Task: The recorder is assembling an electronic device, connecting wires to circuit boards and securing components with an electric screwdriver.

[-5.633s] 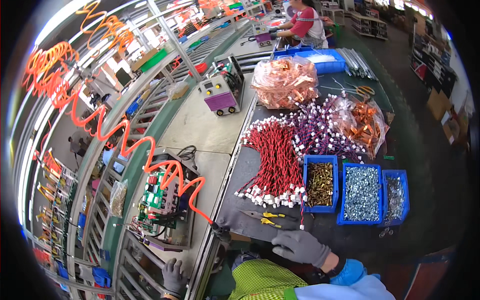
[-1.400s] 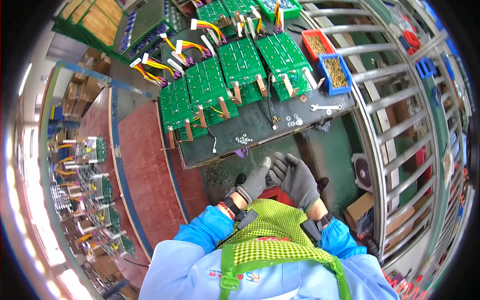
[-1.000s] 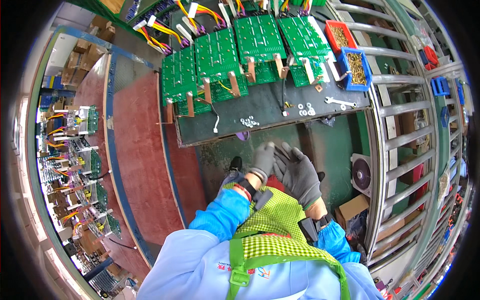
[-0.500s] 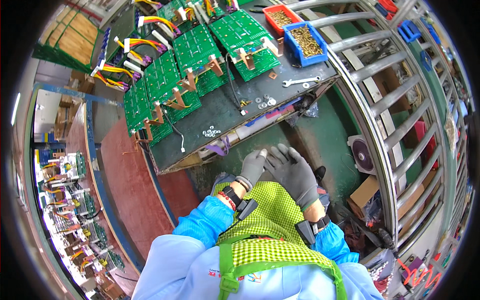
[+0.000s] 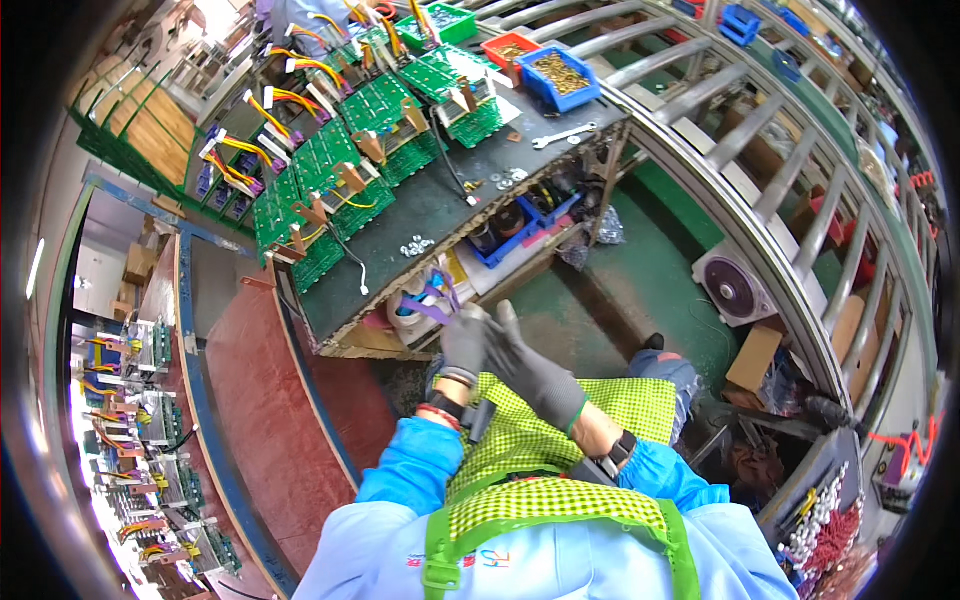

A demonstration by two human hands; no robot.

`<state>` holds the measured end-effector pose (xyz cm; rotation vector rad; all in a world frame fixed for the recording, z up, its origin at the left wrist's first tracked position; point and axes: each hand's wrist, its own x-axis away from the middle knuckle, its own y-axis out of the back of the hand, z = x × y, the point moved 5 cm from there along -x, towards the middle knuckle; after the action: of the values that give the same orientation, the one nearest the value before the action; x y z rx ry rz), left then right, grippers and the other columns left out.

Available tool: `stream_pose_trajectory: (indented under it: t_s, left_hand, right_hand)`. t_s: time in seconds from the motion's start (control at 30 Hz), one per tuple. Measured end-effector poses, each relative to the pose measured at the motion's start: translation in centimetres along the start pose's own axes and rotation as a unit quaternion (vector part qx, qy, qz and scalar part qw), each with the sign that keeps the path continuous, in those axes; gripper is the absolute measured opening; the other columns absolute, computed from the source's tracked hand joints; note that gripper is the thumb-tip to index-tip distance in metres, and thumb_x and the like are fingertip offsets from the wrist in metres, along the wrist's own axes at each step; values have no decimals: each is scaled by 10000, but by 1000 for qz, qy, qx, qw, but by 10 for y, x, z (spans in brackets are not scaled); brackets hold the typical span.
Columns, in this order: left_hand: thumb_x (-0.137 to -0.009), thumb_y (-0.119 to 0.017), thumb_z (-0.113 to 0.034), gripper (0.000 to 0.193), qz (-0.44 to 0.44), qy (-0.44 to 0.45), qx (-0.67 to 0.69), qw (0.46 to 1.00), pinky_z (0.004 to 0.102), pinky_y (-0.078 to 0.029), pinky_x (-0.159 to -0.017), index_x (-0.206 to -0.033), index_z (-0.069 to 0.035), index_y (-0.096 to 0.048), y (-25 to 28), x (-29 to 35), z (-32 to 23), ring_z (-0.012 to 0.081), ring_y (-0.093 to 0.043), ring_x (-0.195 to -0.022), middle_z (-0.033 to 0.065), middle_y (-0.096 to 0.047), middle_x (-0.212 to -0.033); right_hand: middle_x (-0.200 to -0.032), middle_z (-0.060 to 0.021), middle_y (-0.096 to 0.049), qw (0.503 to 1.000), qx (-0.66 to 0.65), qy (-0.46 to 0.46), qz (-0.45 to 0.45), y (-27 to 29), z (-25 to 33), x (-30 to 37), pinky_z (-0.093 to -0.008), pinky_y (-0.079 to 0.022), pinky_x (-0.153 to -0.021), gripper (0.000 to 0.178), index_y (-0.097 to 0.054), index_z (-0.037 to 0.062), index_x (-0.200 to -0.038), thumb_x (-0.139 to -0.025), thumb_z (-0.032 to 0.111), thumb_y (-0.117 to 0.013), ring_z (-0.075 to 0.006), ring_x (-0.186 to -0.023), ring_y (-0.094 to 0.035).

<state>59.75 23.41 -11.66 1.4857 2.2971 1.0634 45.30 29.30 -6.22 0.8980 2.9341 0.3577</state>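
Both my hands wear grey gloves and meet in front of the near edge of the workbench point(image 5: 395, 262). My right hand point(image 5: 540, 378) is open, its fingers stretched toward the left and its thumb raised. Its fingertips overlap my left hand point(image 5: 462, 345), whose fingers are partly hidden and blurred, so their shape does not show. No object is visible in either hand. Just beyond them, a purple strap point(image 5: 432, 308) hangs at the bench's lower shelf. Green circuit boards point(image 5: 385, 110) with copper-coloured brackets and cables stand along the bench top.
Small nuts point(image 5: 416, 246), washers point(image 5: 512, 178) and an open-end wrench point(image 5: 565, 136) lie on the bench. Behind stand a blue bin point(image 5: 560, 80) and a red bin point(image 5: 510, 48) of brass-coloured fasteners. A metal roller conveyor point(image 5: 720, 150) curves along the right. A round fan point(image 5: 732, 285) sits below it.
My hands have moved left, toward the bench's lower shelf, and now overlap more. The view has turned and shifted, showing more of the shelf and a person at the far side.
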Motion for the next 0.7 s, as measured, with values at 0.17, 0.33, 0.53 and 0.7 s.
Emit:
stream_pose_trajectory:
  t_s: [0.17, 0.33, 0.53, 0.7]
  left_hand:
    - [-959, -530, -208, 216, 45, -85, 157, 983, 252, -466, -656, -899, -33, -641, 18, 3, -27, 119, -560, -699, 30, -615, -829]
    - [-985, -515, -250, 231, 92, -170, 194, 962, 252, -474, -728, -996, -55, -638, 102, -1, -93, 99, -572, -808, 21, -628, -905]
    - [-989, -522, -261, 255, 78, -235, 272, 930, 260, -484, -776, -1069, -39, -619, 144, -27, -168, 113, -598, -875, 33, -628, -951]
    - [-946, -575, -227, 354, 69, -189, 336, 920, 324, -471, -867, -1227, -23, -509, 166, -97, -133, 181, -558, -1017, 86, -565, -1107]
  right_hand:
    - [-1500, -152, -350, 407, 887, 213, 41, 23, -56, 69, -421, -270, -1159, 509, -308, -33, -1447, -1003, 204, -387, -294, -1392, -323]
    - [-1316, -109, -564, 328, 921, 172, -120, -11, 11, 172, -377, -478, -945, 475, -465, 22, -1360, -983, 305, -523, -246, -1129, -594]
    - [-1068, -114, -678, -161, 900, 380, -138, -173, 108, 161, -324, -498, -859, 405, -606, -10, -1175, -915, 301, -608, -191, -986, -628]
    - [-1108, -194, -665, -255, 880, 345, -206, -239, 100, 88, -396, -498, -895, 442, -601, -9, -1187, -869, 298, -612, -325, -1034, -639]
